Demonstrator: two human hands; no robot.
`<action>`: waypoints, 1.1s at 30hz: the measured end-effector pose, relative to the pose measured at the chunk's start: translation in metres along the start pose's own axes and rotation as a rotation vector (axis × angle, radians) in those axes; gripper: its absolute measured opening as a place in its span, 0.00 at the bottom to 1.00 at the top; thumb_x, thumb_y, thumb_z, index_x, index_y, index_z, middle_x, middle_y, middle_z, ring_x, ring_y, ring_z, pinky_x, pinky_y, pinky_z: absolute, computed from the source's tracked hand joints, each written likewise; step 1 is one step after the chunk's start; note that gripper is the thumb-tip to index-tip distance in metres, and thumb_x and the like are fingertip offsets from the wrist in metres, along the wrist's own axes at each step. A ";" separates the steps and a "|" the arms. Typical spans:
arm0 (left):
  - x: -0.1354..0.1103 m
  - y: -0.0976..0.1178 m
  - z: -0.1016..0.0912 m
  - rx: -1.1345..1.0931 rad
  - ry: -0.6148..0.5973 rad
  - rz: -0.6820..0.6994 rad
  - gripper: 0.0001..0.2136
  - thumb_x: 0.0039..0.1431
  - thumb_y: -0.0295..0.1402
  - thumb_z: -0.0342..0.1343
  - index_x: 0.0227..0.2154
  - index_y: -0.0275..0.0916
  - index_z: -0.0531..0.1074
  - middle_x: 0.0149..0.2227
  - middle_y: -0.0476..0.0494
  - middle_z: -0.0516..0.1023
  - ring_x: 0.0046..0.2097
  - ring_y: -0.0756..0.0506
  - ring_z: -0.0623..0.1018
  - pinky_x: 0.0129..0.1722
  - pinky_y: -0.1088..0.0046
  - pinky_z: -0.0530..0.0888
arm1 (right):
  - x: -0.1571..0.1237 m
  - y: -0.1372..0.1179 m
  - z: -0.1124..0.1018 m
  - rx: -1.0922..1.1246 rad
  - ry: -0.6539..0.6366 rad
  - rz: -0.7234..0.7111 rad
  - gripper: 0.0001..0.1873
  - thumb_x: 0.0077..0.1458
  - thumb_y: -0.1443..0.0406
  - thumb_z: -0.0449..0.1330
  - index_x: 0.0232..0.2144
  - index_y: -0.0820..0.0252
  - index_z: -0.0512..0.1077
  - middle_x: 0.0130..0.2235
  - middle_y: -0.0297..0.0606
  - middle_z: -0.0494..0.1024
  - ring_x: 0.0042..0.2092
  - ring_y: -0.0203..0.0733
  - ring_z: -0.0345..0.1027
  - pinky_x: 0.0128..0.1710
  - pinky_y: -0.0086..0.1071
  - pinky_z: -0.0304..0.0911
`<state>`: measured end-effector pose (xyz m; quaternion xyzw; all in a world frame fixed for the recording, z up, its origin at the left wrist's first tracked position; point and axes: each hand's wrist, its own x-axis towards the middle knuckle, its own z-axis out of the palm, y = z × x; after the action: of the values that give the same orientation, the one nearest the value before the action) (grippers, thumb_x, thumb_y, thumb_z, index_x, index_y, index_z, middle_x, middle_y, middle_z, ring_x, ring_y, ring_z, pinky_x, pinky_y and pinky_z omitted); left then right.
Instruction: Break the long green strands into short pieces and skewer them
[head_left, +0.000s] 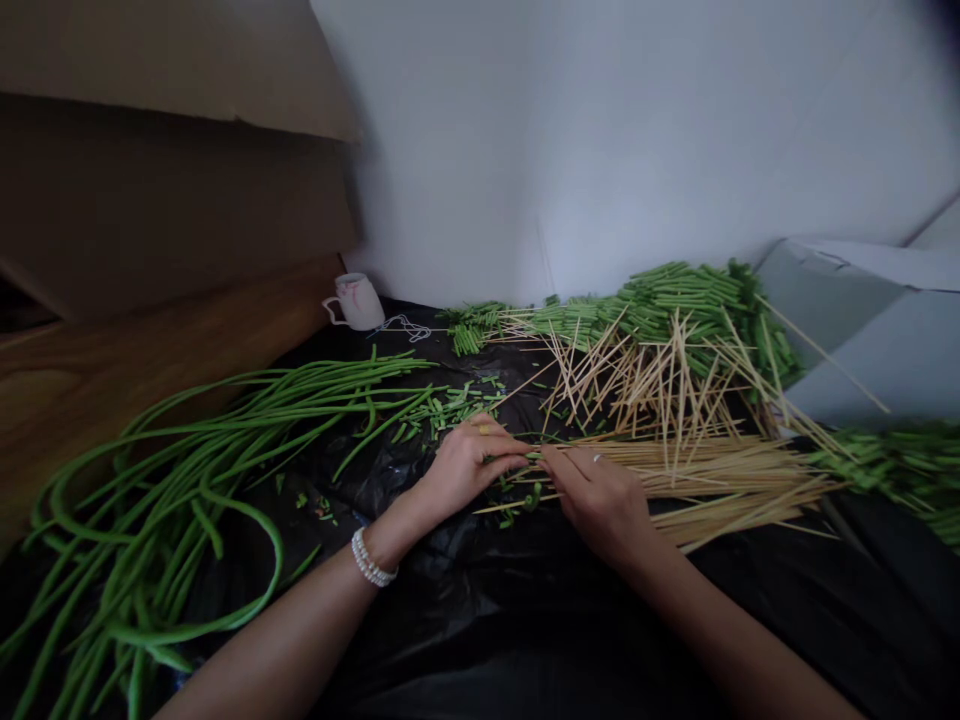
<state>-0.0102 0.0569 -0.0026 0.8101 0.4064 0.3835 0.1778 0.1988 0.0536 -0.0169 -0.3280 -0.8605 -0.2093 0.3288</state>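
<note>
My left hand [474, 462], with a ring and a white bead bracelet, is closed in a pinch on a short green bean piece [533, 455]. Fingertips of my right hand [600, 495] are closed on the same piece from the other side. From behind my left fingers a thin bamboo skewer [529, 383] points up and right; whether the hand grips it is hidden. Loose skewers [720, 468] lie in a pile beside my right hand. Cut bean bits [442, 410] are scattered beyond my left hand. Long green beans [225, 430] spread over the left side.
Bean pieces threaded on skewers [667, 310] are heaped at the back right, with more green pieces [900, 470] at the right edge. A white mug [358, 302] stands by white string [409, 327]. Black plastic sheeting [480, 620] covers the surface. A cardboard box [172, 190] rises at left.
</note>
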 end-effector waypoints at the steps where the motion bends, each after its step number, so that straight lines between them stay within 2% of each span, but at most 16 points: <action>1: 0.000 0.000 0.001 -0.001 -0.007 -0.017 0.09 0.58 0.36 0.58 0.39 0.43 0.80 0.34 0.45 0.82 0.38 0.45 0.75 0.42 0.68 0.69 | 0.000 0.000 0.000 0.012 -0.007 0.026 0.11 0.62 0.68 0.54 0.44 0.63 0.74 0.33 0.37 0.79 0.30 0.36 0.69 0.30 0.31 0.55; 3: 0.000 -0.002 0.002 -0.057 0.054 -0.128 0.08 0.57 0.36 0.59 0.37 0.42 0.81 0.34 0.45 0.82 0.37 0.46 0.76 0.42 0.69 0.69 | 0.001 -0.001 0.000 0.024 -0.024 0.109 0.13 0.63 0.65 0.53 0.46 0.62 0.73 0.34 0.38 0.80 0.31 0.37 0.70 0.30 0.30 0.57; 5: 0.001 -0.003 0.001 -0.203 0.163 -0.307 0.08 0.55 0.37 0.61 0.34 0.41 0.81 0.34 0.44 0.82 0.38 0.45 0.77 0.43 0.69 0.70 | 0.002 0.000 -0.001 0.025 -0.080 0.212 0.15 0.62 0.65 0.53 0.48 0.62 0.72 0.35 0.39 0.80 0.32 0.39 0.71 0.31 0.31 0.58; 9: 0.005 -0.009 -0.003 -0.717 0.299 -0.584 0.10 0.52 0.38 0.64 0.35 0.38 0.80 0.33 0.44 0.83 0.36 0.48 0.78 0.42 0.72 0.71 | 0.003 0.002 0.000 0.119 -0.209 0.337 0.19 0.58 0.64 0.57 0.52 0.62 0.69 0.37 0.39 0.80 0.36 0.45 0.72 0.34 0.35 0.63; 12: 0.007 -0.011 -0.007 -1.025 0.338 -0.674 0.12 0.50 0.36 0.66 0.37 0.36 0.80 0.34 0.44 0.82 0.33 0.52 0.76 0.38 0.78 0.71 | 0.005 0.003 0.002 0.285 -0.180 0.335 0.19 0.59 0.62 0.56 0.50 0.65 0.69 0.38 0.42 0.79 0.39 0.45 0.71 0.39 0.36 0.65; 14: 0.008 -0.012 -0.010 -1.134 0.365 -0.714 0.12 0.49 0.34 0.66 0.37 0.35 0.79 0.35 0.43 0.82 0.32 0.54 0.75 0.34 0.81 0.71 | 0.006 0.003 0.003 0.368 -0.147 0.297 0.14 0.61 0.64 0.53 0.45 0.64 0.72 0.37 0.42 0.78 0.39 0.44 0.70 0.40 0.35 0.64; 16: 0.009 -0.012 -0.011 -1.206 0.392 -0.748 0.11 0.50 0.31 0.66 0.37 0.34 0.79 0.36 0.42 0.81 0.32 0.55 0.75 0.33 0.83 0.71 | 0.006 0.004 0.002 0.386 -0.120 0.260 0.14 0.63 0.66 0.49 0.41 0.63 0.74 0.35 0.42 0.77 0.38 0.42 0.69 0.39 0.34 0.64; 22: 0.009 -0.012 -0.013 -1.352 0.372 -0.789 0.08 0.53 0.25 0.63 0.37 0.33 0.79 0.33 0.44 0.79 0.31 0.54 0.75 0.31 0.82 0.73 | 0.005 0.000 -0.007 0.133 -0.098 0.277 0.18 0.64 0.66 0.50 0.53 0.58 0.70 0.34 0.37 0.78 0.33 0.38 0.70 0.33 0.30 0.60; 25: 0.009 -0.011 -0.012 -1.381 0.336 -0.778 0.08 0.54 0.24 0.62 0.38 0.32 0.79 0.30 0.46 0.77 0.30 0.55 0.74 0.30 0.83 0.73 | 0.007 -0.002 -0.011 0.044 -0.092 0.276 0.19 0.64 0.65 0.50 0.54 0.59 0.70 0.34 0.37 0.79 0.32 0.38 0.70 0.31 0.30 0.58; 28: 0.009 -0.011 -0.012 -1.394 0.325 -0.775 0.09 0.54 0.24 0.62 0.39 0.31 0.78 0.29 0.46 0.76 0.30 0.55 0.74 0.29 0.83 0.73 | 0.008 -0.003 -0.011 0.035 -0.103 0.239 0.20 0.61 0.69 0.49 0.52 0.61 0.71 0.34 0.38 0.78 0.33 0.39 0.70 0.30 0.31 0.57; 33: 0.008 -0.012 -0.012 -1.385 0.318 -0.762 0.09 0.53 0.25 0.63 0.39 0.32 0.78 0.30 0.46 0.75 0.30 0.55 0.74 0.29 0.83 0.73 | 0.005 -0.002 -0.008 0.017 -0.156 0.262 0.23 0.57 0.73 0.49 0.52 0.58 0.71 0.34 0.36 0.78 0.28 0.37 0.67 0.26 0.31 0.53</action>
<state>-0.0228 0.0704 0.0017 0.2576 0.3451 0.5719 0.6982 0.1976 0.0495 -0.0084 -0.4498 -0.8352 -0.1310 0.2881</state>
